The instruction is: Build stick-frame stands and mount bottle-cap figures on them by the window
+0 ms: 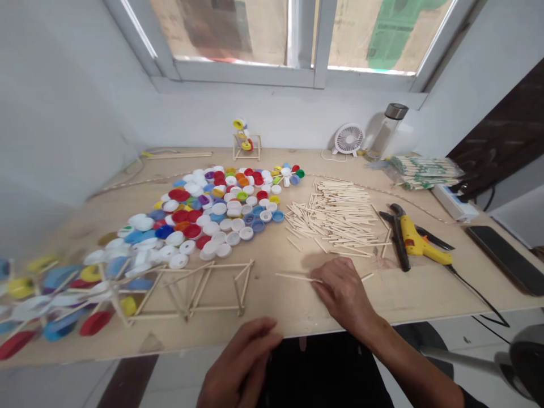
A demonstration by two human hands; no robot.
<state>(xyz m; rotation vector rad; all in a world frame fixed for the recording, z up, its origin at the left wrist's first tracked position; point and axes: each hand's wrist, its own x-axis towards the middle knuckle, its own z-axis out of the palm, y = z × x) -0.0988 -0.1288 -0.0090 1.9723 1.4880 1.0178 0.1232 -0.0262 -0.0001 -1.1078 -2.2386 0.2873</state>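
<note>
My right hand (342, 289) rests low over the tabletop, thumb and fingers pinched on one end of a thin wooden stick (293, 276) that points left. Another short stick (367, 277) shows just beyond this hand's right side. At the table's front edge is my left hand (246, 360), fingers loosely bent and nothing visible in them. Left of both hands lies a frame of glued wooden sticks (216, 310). Behind my right hand spreads a pile of loose wooden sticks (340, 212).
Many coloured bottle caps (212, 226) cover the left middle, with a cap-and-stick construction (63, 294) nearer. Rightward lie a yellow glue gun (419, 241), a phone (508, 258) and a power strip (457, 204). Along the back stand a fan (348, 139), a bottle (386, 133) and a small model (246, 144).
</note>
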